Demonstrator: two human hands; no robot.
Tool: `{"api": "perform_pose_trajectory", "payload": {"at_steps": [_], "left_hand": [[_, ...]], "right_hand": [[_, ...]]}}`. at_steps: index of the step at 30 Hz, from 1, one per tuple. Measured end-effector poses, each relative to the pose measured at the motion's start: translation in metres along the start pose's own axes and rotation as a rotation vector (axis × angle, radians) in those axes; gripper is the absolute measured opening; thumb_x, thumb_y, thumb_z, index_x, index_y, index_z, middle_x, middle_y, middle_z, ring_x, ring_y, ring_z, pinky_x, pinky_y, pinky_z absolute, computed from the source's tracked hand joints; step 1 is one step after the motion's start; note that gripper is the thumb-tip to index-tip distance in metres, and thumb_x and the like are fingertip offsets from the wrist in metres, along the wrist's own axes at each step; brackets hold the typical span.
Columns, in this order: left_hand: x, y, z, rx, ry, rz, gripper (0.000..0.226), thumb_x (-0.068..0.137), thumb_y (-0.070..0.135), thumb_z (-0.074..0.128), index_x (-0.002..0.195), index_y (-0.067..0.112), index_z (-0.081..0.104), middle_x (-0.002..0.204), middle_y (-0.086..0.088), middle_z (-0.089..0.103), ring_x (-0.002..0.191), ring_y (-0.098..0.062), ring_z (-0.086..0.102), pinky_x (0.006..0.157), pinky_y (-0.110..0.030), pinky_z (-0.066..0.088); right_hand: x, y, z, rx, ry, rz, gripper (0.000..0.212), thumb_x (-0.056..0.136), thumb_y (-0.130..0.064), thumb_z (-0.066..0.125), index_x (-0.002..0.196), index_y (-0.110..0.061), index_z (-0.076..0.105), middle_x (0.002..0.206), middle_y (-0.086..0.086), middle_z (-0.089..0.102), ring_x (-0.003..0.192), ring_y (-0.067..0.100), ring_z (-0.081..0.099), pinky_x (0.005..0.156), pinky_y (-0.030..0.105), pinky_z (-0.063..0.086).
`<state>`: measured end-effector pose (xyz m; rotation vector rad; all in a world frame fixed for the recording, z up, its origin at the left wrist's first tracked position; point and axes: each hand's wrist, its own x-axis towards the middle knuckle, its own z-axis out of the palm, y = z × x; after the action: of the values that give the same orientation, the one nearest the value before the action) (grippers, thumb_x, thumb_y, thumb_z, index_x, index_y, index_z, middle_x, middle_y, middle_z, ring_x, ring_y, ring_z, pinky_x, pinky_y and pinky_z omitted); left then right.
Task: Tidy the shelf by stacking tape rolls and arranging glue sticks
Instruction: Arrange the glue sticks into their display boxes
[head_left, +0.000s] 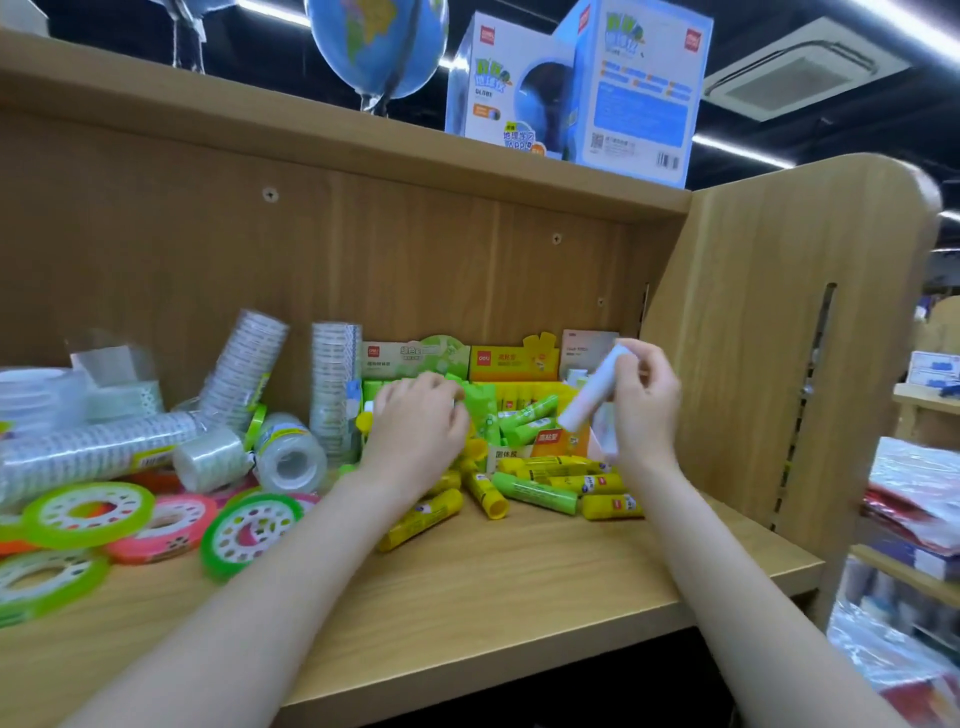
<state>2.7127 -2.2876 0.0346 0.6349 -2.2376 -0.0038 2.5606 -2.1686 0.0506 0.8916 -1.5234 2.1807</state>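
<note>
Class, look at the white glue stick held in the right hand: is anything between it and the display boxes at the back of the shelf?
Nothing visible blocks it. The right hand holds the white glue stick in the air, just in front of the yellow display box and above its open tray. The loose glue sticks lie lower, on the shelf board.

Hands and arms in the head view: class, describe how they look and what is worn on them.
Both the left hand and the right hand are bare, without gloves. No rings, watch or bracelets show. Both forearms are uncovered as far as the frame shows; no sleeve is visible.
</note>
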Motion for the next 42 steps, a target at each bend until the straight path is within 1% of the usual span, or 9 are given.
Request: {"api": "perform_pose_trajectory", "payload": {"at_steps": [3, 7, 10, 14, 21, 24, 32, 38, 42], "left_hand": [[0.008, 0.019, 0.014, 0.051, -0.038, 0.169, 0.04, 0.096, 0.037, 0.03, 0.127, 0.022, 0.052, 0.135, 0.003, 0.047, 0.125, -0.016, 0.039, 0.108, -0.031, 0.014], [0.013, 0.044, 0.036, 0.062, -0.127, 0.267, 0.086, 0.069, 0.057, -0.002, 0.13, 0.025, 0.05, 0.141, 0.004, 0.044, 0.132, -0.016, 0.034, 0.112, -0.034, 0.008], [0.015, 0.048, 0.05, 0.187, -0.231, 0.269, 0.069, 0.083, 0.058, 0.012, 0.139, 0.028, 0.039, 0.15, 0.002, 0.031, 0.139, -0.017, 0.023, 0.114, -0.038, 0.001], [0.016, 0.045, 0.053, 0.299, -0.302, 0.288, 0.054, 0.096, 0.048, 0.03, 0.145, 0.029, 0.026, 0.151, 0.001, 0.03, 0.139, -0.018, 0.024, 0.115, -0.043, -0.006], [0.017, 0.046, 0.054, 0.297, -0.276, 0.3, 0.051, 0.096, 0.045, 0.03, 0.145, 0.029, 0.028, 0.151, 0.002, 0.031, 0.136, -0.017, 0.03, 0.114, -0.043, -0.009], [0.017, 0.045, 0.054, 0.292, -0.277, 0.299, 0.051, 0.096, 0.045, 0.03, 0.144, 0.029, 0.028, 0.151, 0.002, 0.031, 0.136, -0.017, 0.032, 0.114, -0.043, -0.009], [0.018, 0.045, 0.055, 0.291, -0.267, 0.292, 0.049, 0.097, 0.043, 0.029, 0.144, 0.029, 0.029, 0.15, 0.003, 0.032, 0.135, -0.016, 0.033, 0.114, -0.043, -0.007], [0.018, 0.047, 0.056, 0.284, -0.256, 0.279, 0.047, 0.098, 0.041, 0.029, 0.143, 0.03, 0.031, 0.149, 0.003, 0.034, 0.134, -0.016, 0.035, 0.114, -0.042, -0.007], [0.017, 0.047, 0.056, 0.284, -0.26, 0.272, 0.046, 0.098, 0.04, 0.028, 0.143, 0.03, 0.031, 0.149, 0.004, 0.034, 0.134, -0.016, 0.034, 0.114, -0.043, -0.007]], "right_hand": [[0.016, 0.012, -0.033, -0.149, 0.059, -0.08, 0.016, 0.092, -0.01, 0.048, 0.105, -0.014, 0.057, 0.089, -0.005, 0.057, 0.078, 0.006, 0.053, 0.071, 0.02, 0.042], [0.037, 0.035, -0.052, -0.436, -0.005, -0.313, 0.005, 0.09, -0.01, 0.056, 0.094, -0.01, 0.058, 0.091, 0.009, 0.061, 0.081, 0.022, 0.057, 0.074, 0.03, 0.045], [0.053, 0.05, -0.046, -0.622, -0.194, -0.453, 0.005, 0.088, -0.007, 0.06, 0.091, -0.003, 0.059, 0.087, 0.013, 0.059, 0.077, 0.024, 0.057, 0.068, 0.017, 0.04], [0.063, 0.065, -0.028, -0.785, -0.432, -0.484, 0.01, 0.089, -0.013, 0.06, 0.092, -0.004, 0.057, 0.089, 0.012, 0.058, 0.078, 0.026, 0.057, 0.071, 0.038, 0.048], [0.068, 0.067, -0.024, -0.855, -0.507, -0.55, 0.011, 0.088, -0.006, 0.059, 0.095, 0.003, 0.06, 0.104, 0.016, 0.056, 0.088, 0.027, 0.057, 0.078, 0.028, 0.041], [0.07, 0.067, -0.026, -0.909, -0.554, -0.564, 0.018, 0.085, 0.0, 0.06, 0.102, 0.002, 0.061, 0.111, 0.014, 0.059, 0.106, 0.03, 0.052, 0.091, 0.031, 0.039], [0.072, 0.062, -0.028, -1.133, -0.507, -0.341, 0.037, 0.09, -0.02, 0.058, 0.126, -0.02, 0.052, 0.13, -0.002, 0.052, 0.124, 0.021, 0.032, 0.098, 0.035, 0.023], [0.046, 0.064, -0.008, -1.402, -0.31, -0.379, 0.035, 0.09, -0.012, 0.049, 0.124, -0.013, 0.046, 0.132, 0.007, 0.042, 0.122, 0.028, 0.035, 0.099, 0.04, 0.026], [0.044, 0.07, -0.006, -1.372, -0.276, -0.401, 0.034, 0.09, -0.014, 0.048, 0.123, -0.011, 0.048, 0.13, 0.011, 0.044, 0.12, 0.031, 0.037, 0.1, 0.043, 0.026]]}}
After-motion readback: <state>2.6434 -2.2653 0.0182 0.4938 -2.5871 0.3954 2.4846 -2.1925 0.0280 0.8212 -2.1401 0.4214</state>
